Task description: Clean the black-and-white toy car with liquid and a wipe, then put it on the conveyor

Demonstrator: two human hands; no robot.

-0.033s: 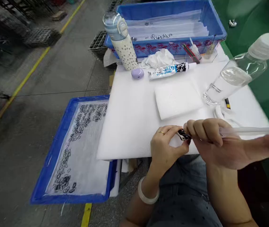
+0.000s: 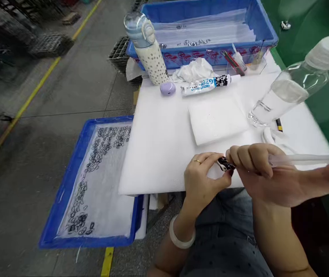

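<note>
Near the front edge of the white table [image 2: 153, 161], my left hand [image 2: 203, 182] pinches a small black and white piece [image 2: 224, 164] between thumb and fingers. My right hand [image 2: 257, 169] is curled around a translucent syringe [image 2: 306, 158], whose barrel points to the right; its front end is hidden by my fingers at the small piece. Just beyond my hands lies a square white foam pad [image 2: 216, 119]. A white and blue glue tube [image 2: 205, 85] rests behind the pad.
A dotted bottle [image 2: 153, 61], lilac case [image 2: 167, 89] and crumpled tissue [image 2: 195, 70] stand at the back. Clear bottle [image 2: 282, 96] is on the right. Blue bin [image 2: 210, 50] lies behind; blue tray [image 2: 63, 192] with many dark rings sits lower left.
</note>
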